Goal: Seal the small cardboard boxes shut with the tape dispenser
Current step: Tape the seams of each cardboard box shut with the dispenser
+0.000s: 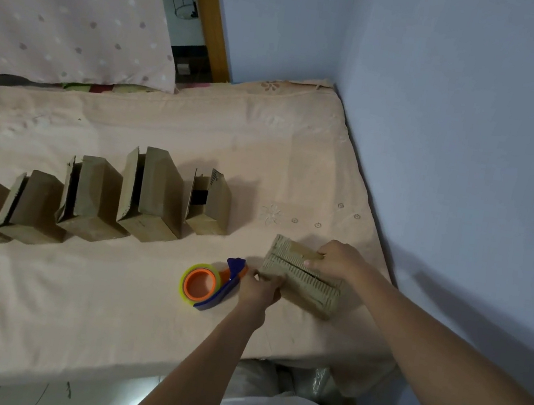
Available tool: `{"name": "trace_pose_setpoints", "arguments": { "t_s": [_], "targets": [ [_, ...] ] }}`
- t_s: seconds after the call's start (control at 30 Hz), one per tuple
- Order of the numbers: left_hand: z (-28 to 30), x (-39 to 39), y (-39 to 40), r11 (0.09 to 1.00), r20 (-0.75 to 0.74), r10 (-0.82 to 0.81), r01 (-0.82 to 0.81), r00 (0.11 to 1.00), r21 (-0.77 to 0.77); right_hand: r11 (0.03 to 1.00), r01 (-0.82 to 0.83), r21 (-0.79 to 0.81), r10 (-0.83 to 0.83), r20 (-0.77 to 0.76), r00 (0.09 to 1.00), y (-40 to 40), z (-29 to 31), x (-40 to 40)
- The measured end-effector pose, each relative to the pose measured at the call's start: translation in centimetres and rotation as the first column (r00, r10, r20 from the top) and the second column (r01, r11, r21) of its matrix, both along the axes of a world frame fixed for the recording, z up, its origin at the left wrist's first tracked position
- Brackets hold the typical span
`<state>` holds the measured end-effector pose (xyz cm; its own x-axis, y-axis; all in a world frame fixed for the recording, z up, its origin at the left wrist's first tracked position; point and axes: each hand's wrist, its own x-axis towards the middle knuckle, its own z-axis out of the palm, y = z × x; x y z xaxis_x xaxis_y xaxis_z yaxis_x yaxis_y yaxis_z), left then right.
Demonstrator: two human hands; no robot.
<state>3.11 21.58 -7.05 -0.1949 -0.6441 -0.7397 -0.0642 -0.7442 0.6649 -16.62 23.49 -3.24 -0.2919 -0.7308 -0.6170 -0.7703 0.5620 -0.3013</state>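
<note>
A small brown corrugated cardboard box (pixel 302 278) is held on the peach-sheeted bed (pixel 139 304), the right hand (pixel 336 259) pressed on top, the left hand's (pixel 259 288) grip clamped on its near-left end. Just left of the box lies a blue-and-orange tape dispenser (pixel 211 284); farther left, five open boxes (pixel 93 197) are lined up.

Blue-and-orange tape dispenser (pixel 211 284), brown boxes (pixel 92 200), peach sheet (pixel 71 294).
</note>
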Motion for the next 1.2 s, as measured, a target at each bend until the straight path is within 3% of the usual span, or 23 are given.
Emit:
{"name": "trace_pose_setpoints", "arguments": {
  "t_s": [0.17,0.33,0.47,0.6,0.67,0.9,1.1,1.2],
  "targets": [
    [-0.3,-0.7,-1.5,0.993,0.027,-0.073,0.075,0.997,-0.092,0.963,0.264,-0.048,-0.256,0.133,0.958,1.9,-0.3,0.4],
    [0.0,-0.2,-0.9,0.956,0.062,-0.283,0.287,0.957,-0.065,0.805,0.59,-0.063,-0.54,0.336,0.772,4.1,-1.9,2.9],
    [-1.4,1.0,-0.9,0.95,0.099,-0.279,0.289,0.955,-0.116,0.746,0.663,-0.059,-0.592,0.398,0.701,4.8,-3.5,4.5],
    [-1.6,1.2,-1.1,0.958,0.127,-0.264,0.275,0.956,-0.08,0.66,0.751,-0.002,-0.626,0.552,0.551,5.0,-4.3,5.0],
    [-1.5,0.9,-1.3,0.955,0.16,-0.266,0.283,0.951,-0.094,0.647,0.762,0.007,-0.617,0.593,0.518,5.0,-4.0,5.2],
    [-0.7,-0.4,-2.1,0.951,0.232,-0.228,0.268,0.946,-0.156,0.594,0.803,-0.054,-0.624,0.598,0.502,4.0,-3.7,5.4],
    [-1.4,0.4,-2.4,0.951,0.208,-0.244,0.275,0.947,-0.137,0.618,0.78,-0.1,-0.599,0.583,0.55,3.9,-3.6,5.8],
    [-0.8,0.8,-2.4,0.886,0.305,-0.322,0.399,0.896,-0.236,0.618,0.779,-0.104,-0.61,0.562,0.559,3.8,-3.7,5.9]
  ]
}}
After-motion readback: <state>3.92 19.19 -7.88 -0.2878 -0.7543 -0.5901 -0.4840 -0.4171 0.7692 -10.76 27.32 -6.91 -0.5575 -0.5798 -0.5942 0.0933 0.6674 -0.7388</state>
